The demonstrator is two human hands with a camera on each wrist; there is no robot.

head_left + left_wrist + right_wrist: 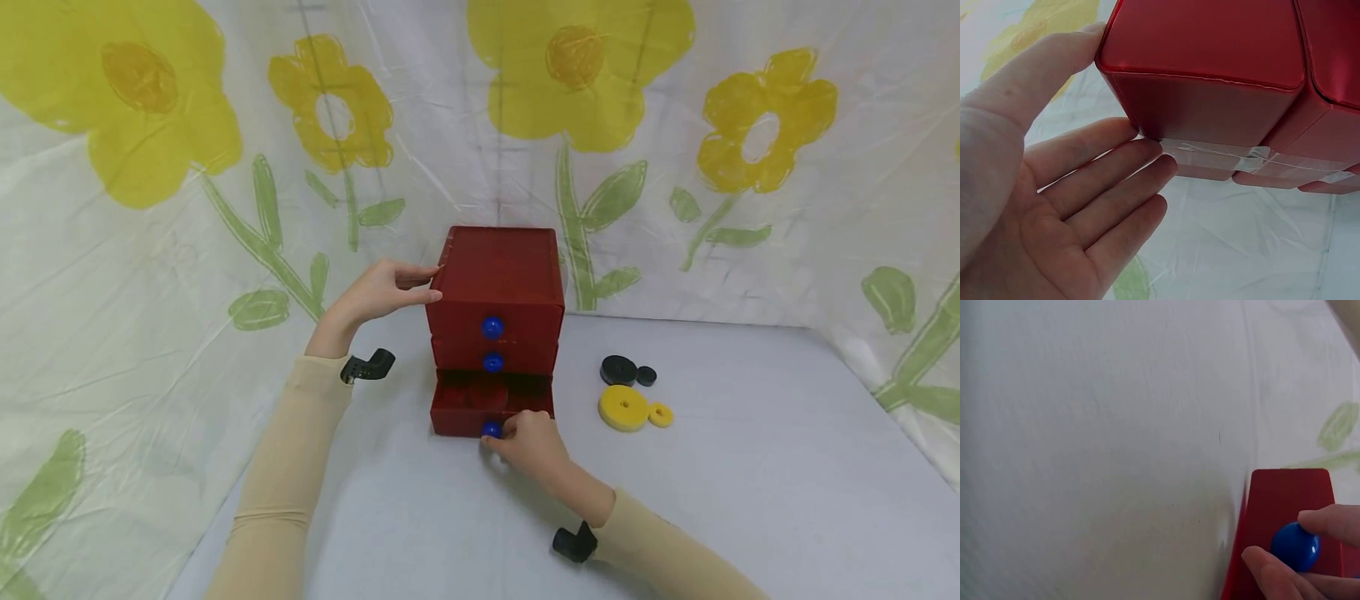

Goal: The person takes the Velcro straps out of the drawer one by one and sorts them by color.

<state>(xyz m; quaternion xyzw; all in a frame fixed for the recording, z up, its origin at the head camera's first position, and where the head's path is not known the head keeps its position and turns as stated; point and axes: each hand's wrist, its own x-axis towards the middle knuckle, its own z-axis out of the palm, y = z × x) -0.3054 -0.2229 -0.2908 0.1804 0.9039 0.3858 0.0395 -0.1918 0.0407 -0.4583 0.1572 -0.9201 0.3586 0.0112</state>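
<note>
A dark red cabinet [501, 265] with three stacked drawers stands on the table, a round blue knob on each drawer front. The bottom drawer [456, 422] is pulled out and its visible inside holds nothing I can make out. My right hand [537, 448] pinches that drawer's blue knob [1294, 547] between thumb and fingers. At the cabinet's upper left edge, my left hand [381, 292] rests its fingertips and thumb against the side. The left wrist view shows those fingers nearly straight, touching the red corner.
Right of the cabinet lie a large black disc [618, 370], a small black disc [647, 376], a large yellow disc [623, 408] and a small yellow ring [661, 415]. A white sheet [435, 108] with painted yellow flowers hangs behind the white table [750, 467].
</note>
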